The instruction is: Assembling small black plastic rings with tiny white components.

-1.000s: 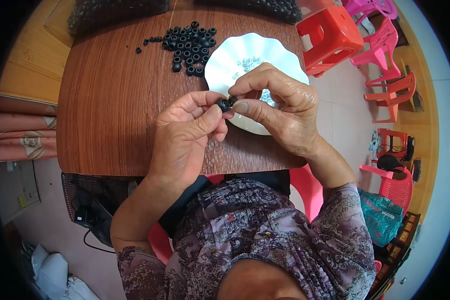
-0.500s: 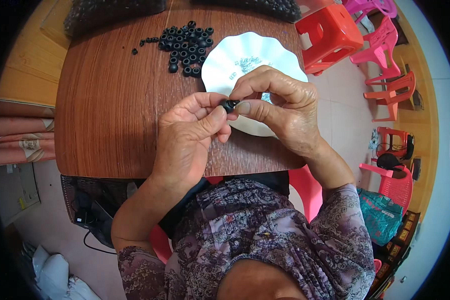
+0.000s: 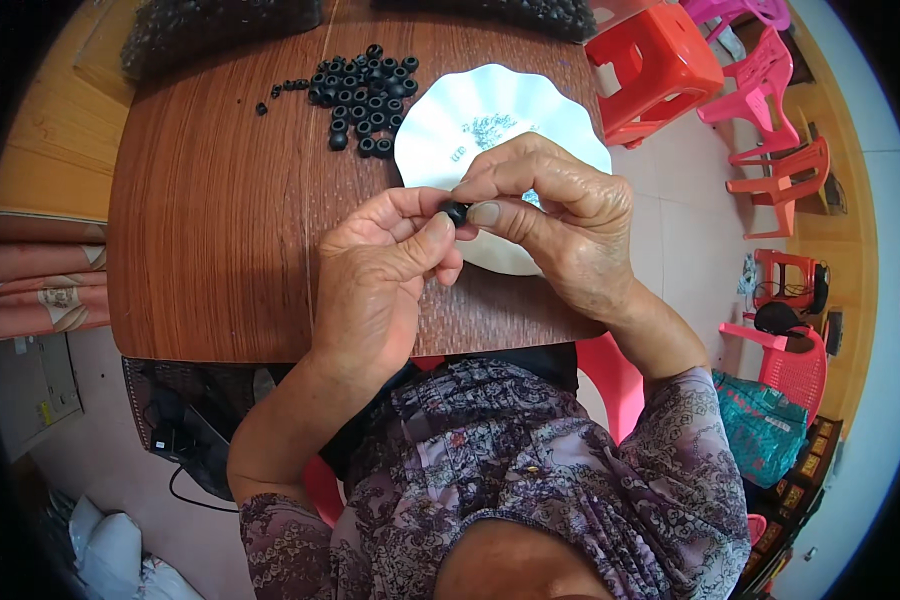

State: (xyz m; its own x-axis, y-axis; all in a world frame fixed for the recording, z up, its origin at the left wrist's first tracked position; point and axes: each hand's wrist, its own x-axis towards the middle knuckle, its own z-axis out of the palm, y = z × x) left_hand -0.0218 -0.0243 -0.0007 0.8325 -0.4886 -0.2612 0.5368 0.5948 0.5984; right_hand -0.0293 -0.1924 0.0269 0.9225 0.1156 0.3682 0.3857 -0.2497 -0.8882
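Note:
Between the thumb and fingertips of my left hand (image 3: 370, 270) is a small black rounded piece (image 3: 455, 212), like the open-ended beads on the table. My right hand (image 3: 565, 215) pinches at its right side, thumb and forefinger closed against it. Whether a second, smaller part sits between those right fingertips is hidden. Both hands are above the near edge of a white scalloped plate (image 3: 425, 120), which my right hand partly covers. Beyond my left hand lies a pile of black bead-like pieces (image 3: 365, 100) with round holes, several smaller black bits (image 3: 290, 86) trailing off to its left.
All this is on a brown wood-grain table (image 3: 210, 220). Dark, bulging bags (image 3: 215, 35) of small pieces stand along its far edge. A red plastic stool (image 3: 655, 65) is beside the far right corner, with pink and orange chairs beyond. A black basket (image 3: 185, 400) is below the near left edge.
The small dark part that stuck out toward my right fingertips shows less now, and the held piece looks rounder. Both hands keep nearly the same place; the view has shifted slightly.

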